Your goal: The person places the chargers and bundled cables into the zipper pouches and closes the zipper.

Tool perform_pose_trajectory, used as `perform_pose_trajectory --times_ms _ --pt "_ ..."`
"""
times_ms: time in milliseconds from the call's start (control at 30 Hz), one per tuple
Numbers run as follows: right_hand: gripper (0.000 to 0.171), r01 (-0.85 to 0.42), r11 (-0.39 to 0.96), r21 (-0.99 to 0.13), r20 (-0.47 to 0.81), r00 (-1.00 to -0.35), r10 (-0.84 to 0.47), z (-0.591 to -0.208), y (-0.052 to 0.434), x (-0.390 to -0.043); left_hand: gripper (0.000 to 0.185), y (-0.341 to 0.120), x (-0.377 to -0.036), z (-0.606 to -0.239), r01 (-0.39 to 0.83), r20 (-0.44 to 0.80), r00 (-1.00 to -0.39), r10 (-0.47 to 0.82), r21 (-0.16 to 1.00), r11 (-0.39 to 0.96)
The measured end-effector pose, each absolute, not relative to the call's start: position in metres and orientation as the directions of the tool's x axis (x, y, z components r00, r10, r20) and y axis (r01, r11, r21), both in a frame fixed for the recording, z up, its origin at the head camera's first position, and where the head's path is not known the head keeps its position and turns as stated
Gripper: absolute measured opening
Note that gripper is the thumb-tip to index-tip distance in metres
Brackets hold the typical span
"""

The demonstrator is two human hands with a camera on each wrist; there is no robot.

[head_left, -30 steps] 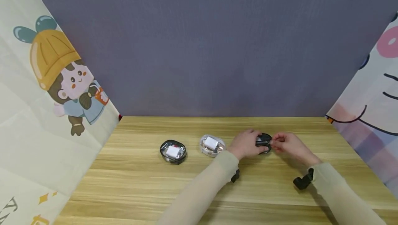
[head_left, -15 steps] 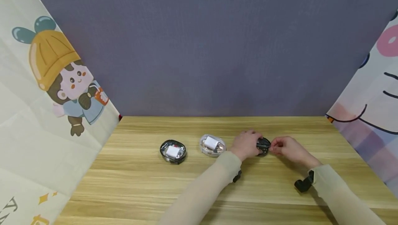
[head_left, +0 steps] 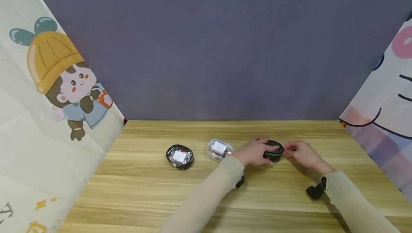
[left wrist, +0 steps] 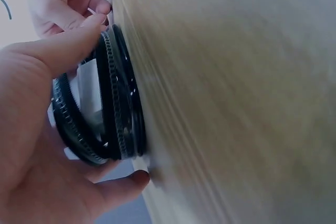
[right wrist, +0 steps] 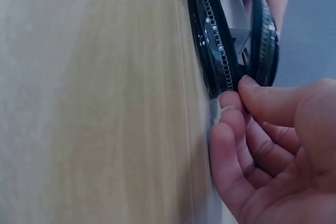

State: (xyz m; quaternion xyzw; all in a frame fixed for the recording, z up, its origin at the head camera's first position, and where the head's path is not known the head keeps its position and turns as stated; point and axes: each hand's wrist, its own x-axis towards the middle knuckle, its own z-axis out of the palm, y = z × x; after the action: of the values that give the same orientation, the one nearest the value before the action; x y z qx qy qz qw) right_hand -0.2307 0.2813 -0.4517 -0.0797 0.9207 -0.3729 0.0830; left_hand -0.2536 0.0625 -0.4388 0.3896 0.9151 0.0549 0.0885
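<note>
A small round black zippered case (head_left: 273,151) stands on the table at the right. Two rows of zipper teeth gape apart on the case (left wrist: 119,98) in the left wrist view, with a white block (left wrist: 90,90) showing inside. My left hand (head_left: 254,152) holds the case from its left side, thumb on the near side and fingers across the top. At the right end, my right hand (head_left: 299,153) pinches with thumb and fingertips where the zipper rows meet (right wrist: 237,77); the fingertips mostly hide the zipper pull.
To the left, a clear case with white trim (head_left: 220,150) lies close to my left forearm. Further left is a clear-topped case with black trim (head_left: 179,157). Both show a white charger block and cable inside. A grey wall (head_left: 206,47) rises behind the wooden table (head_left: 145,190).
The black case has turned slightly and its upper face shows more now. My left fingers have shifted over it. The right hand has moved slightly right, still pinching at its end.
</note>
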Motion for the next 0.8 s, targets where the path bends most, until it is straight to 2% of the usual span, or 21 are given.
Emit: perform_pose_trajectory --times_ms 67,200,433,800 --pt "0.016 -0.086 0.708 -0.701 -0.093 -0.973 -0.210 -0.452 0.283 -0.231 0.070 0.062 -0.253 -0.438 0.726 -0.136 -0.663 0.736 0.120 0.677" --pt "0.016 -0.088 0.714 -0.694 -0.095 -0.973 -0.211 -0.452 0.285 -0.230 0.070 0.061 -0.251 -0.434 0.726 -0.171 -0.669 0.723 0.059 0.686" --pt "0.012 -0.129 0.741 -0.659 -0.094 -0.963 -0.251 -0.449 0.283 -0.224 0.069 0.061 -0.249 -0.432 0.695 -0.196 -0.699 0.688 0.043 0.718" --pt "0.016 -0.118 0.712 -0.692 -0.108 -0.958 -0.264 -0.450 0.281 -0.218 0.069 0.063 -0.248 -0.435 0.677 -0.180 -0.721 0.669 0.026 0.736"
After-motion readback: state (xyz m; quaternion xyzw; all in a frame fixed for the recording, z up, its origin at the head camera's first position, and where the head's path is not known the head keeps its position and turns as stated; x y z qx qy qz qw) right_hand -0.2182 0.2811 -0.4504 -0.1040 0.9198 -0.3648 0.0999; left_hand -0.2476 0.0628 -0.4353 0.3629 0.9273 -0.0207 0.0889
